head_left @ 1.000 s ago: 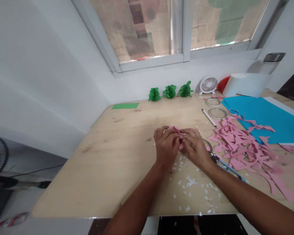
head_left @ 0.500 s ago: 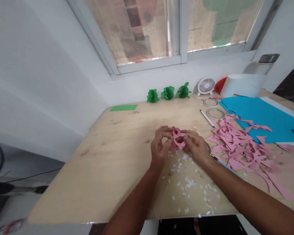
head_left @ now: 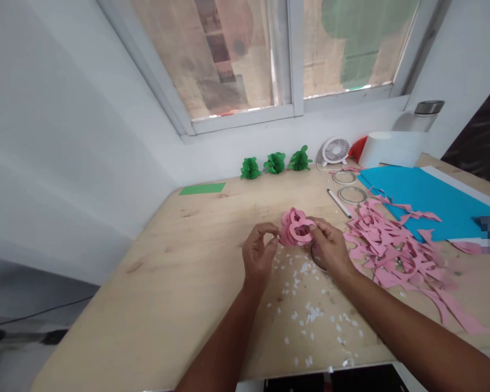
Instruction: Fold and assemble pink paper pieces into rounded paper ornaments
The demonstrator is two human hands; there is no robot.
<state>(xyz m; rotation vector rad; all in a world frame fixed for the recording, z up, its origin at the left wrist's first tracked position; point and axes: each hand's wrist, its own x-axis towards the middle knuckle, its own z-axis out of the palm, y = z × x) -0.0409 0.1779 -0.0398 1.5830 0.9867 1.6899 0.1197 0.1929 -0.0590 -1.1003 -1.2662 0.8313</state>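
A pink paper flower (head_left: 294, 227), made of several curled cut-outs, is held just above the wooden table (head_left: 179, 272). My right hand (head_left: 330, 246) grips its right side with thumb and fingers closed. My left hand (head_left: 258, 253) pinches at the flower's left edge with fingertips pressed together; what the pinch holds is too small to make out. Small white paper bits (head_left: 310, 313) lie scattered under and in front of both hands. A tape ring (head_left: 316, 258) shows partly beneath my right hand.
Pink paper offcuts (head_left: 392, 250) are heaped to the right beside blue sheets (head_left: 424, 198). Three green paper flowers (head_left: 274, 163) stand by the wall, with a small white fan (head_left: 335, 150), two tape rings (head_left: 351, 194), a white pen (head_left: 338, 203) and a green sheet (head_left: 201, 188).
The pink flower has spread open from a folded bundle and risen a little. My left hand has drawn away to its left edge. The camera view has shifted, so the table sits lower and further left.
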